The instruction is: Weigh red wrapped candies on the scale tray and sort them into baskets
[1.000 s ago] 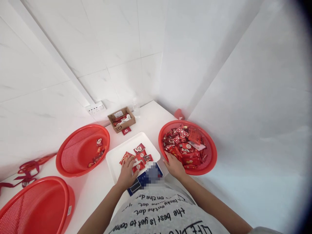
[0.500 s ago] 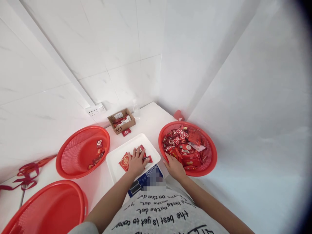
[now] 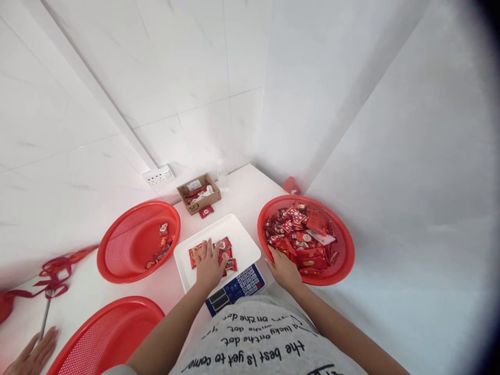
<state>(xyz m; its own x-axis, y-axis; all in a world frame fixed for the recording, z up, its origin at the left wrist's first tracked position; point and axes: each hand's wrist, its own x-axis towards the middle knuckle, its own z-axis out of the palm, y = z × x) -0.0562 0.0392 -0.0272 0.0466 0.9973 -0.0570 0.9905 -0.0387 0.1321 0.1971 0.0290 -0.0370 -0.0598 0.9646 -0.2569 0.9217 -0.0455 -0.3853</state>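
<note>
My left hand lies over several red candy packets on the white tray of a weighing scale. Its fingers are spread, and they partly cover a packet with a heart print. Below the tray the scale's blue keypad shows. At the near left side of a red plastic basket, my right hand grips the rim, thumb outside. A heap of red-wrapped candies fills that basket. Its fingertips are partly hidden.
Another red basket at left holds a few candies. A third basket stands nearer, beside another person's hand. A cardboard box with packets is at the back, one packet before it. Red ribbon lies far left.
My left hand has shifted left over the packets, uncovering more of them on its right side. The nearest basket has moved right. Another person's hand has appeared at lower left.
</note>
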